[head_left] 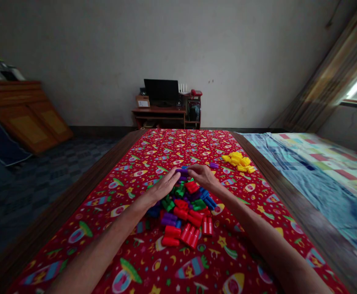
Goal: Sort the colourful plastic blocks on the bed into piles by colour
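My left hand (pixel 166 182) and my right hand (pixel 203 176) meet over the far side of a mixed heap of plastic toy building blocks (pixel 181 209). Between their fingertips is a purple block (pixel 182 172), gripped from both ends. Red, green, blue and purple pieces make up the heap, several red ones (pixel 190 235) lying on its near side. A lone purple block (pixel 214 165) rests beyond my right hand. Farther right is a separate pile of yellow blocks (pixel 237 160). My fingers partly cover the pieces under them.
A red patterned cloth (pixel 184 143) covers the table, whose brown wooden edges (pixel 258 163) show on both sides. To the right lies a bed with blue and checked covers (pixel 276 163). A desk with a monitor (pixel 161 90) stands by the far wall, a wooden cabinet (pixel 28 112) at left.
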`<state>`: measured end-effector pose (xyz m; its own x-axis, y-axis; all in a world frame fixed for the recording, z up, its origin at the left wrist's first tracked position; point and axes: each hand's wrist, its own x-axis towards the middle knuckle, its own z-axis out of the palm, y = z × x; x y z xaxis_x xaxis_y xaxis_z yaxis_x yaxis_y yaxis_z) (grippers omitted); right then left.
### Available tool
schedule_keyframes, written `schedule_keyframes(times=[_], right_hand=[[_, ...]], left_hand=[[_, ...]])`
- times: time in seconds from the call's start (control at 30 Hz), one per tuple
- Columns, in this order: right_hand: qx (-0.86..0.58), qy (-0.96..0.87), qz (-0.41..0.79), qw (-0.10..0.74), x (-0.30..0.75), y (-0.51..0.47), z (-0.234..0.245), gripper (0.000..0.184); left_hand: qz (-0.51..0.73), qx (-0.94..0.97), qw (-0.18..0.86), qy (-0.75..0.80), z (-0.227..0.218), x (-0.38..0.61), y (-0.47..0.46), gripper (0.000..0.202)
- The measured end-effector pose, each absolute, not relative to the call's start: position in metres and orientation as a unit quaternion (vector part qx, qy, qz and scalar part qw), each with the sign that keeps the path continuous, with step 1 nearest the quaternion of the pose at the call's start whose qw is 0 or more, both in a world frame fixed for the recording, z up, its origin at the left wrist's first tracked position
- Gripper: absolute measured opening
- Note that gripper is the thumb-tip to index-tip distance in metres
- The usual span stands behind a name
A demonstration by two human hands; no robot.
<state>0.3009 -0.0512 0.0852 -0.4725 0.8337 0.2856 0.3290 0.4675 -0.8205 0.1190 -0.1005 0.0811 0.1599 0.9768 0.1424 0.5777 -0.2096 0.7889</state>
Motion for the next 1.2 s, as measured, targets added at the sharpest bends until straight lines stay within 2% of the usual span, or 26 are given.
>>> schedule_keyframes(times=[0.2, 0.37, 0.43, 0.5, 0.57, 0.67, 0.77, 0.87, 0.97, 1.07, 1.2], right_hand=[[-0.327, -0.78, 0.411, 0.341, 0.305, -0.04, 0.075, 0.034], [-0.25, -0.783, 0.457, 0.34, 0.305, -0.038, 0.071, 0.031], [-0.276, -0.779, 0.441, 0.351, 0.31, -0.031, 0.07, 0.028], [-0.363, -0.768, 0.357, 0.388, 0.322, -0.021, 0.069, 0.024], [-0.481, -0.748, 0.213, 0.405, 0.339, -0.01, 0.068, 0.025], [-0.614, -0.713, 0.03, 0.336, 0.365, 0.003, 0.065, 0.031], [-0.657, -0.711, -0.016, 0.251, 0.382, 0.01, 0.057, 0.035], [-0.637, -0.735, 0.0, 0.234, 0.386, 0.011, 0.051, 0.038], [-0.579, -0.761, 0.013, 0.291, 0.381, 0.008, 0.055, 0.041], [-0.508, -0.788, 0.027, 0.347, 0.366, -0.002, 0.065, 0.042], [-0.393, -0.855, 0.096, 0.325, 0.333, -0.027, 0.077, 0.038]], left_hand=[[0.322, 0.753, 0.188, 0.542, 0.08, 0.125, -0.096, 0.039], [0.309, 0.76, 0.172, 0.545, 0.085, 0.119, -0.094, 0.046], [0.285, 0.772, 0.151, 0.547, 0.092, 0.107, -0.093, 0.048], [0.241, 0.785, 0.114, 0.559, 0.098, 0.09, -0.093, 0.043], [0.181, 0.793, 0.082, 0.575, 0.1, 0.07, -0.095, 0.036], [0.103, 0.794, 0.062, 0.596, 0.095, 0.048, -0.1, 0.036], [0.082, 0.796, 0.085, 0.594, 0.086, 0.044, -0.103, 0.038], [0.093, 0.793, 0.141, 0.585, 0.087, 0.053, -0.099, 0.034], [0.121, 0.785, 0.168, 0.584, 0.097, 0.059, -0.092, 0.031], [0.131, 0.78, 0.145, 0.595, 0.105, 0.059, -0.089, 0.027], [0.082, 0.79, 0.111, 0.597, 0.098, 0.058, -0.099, 0.032]])
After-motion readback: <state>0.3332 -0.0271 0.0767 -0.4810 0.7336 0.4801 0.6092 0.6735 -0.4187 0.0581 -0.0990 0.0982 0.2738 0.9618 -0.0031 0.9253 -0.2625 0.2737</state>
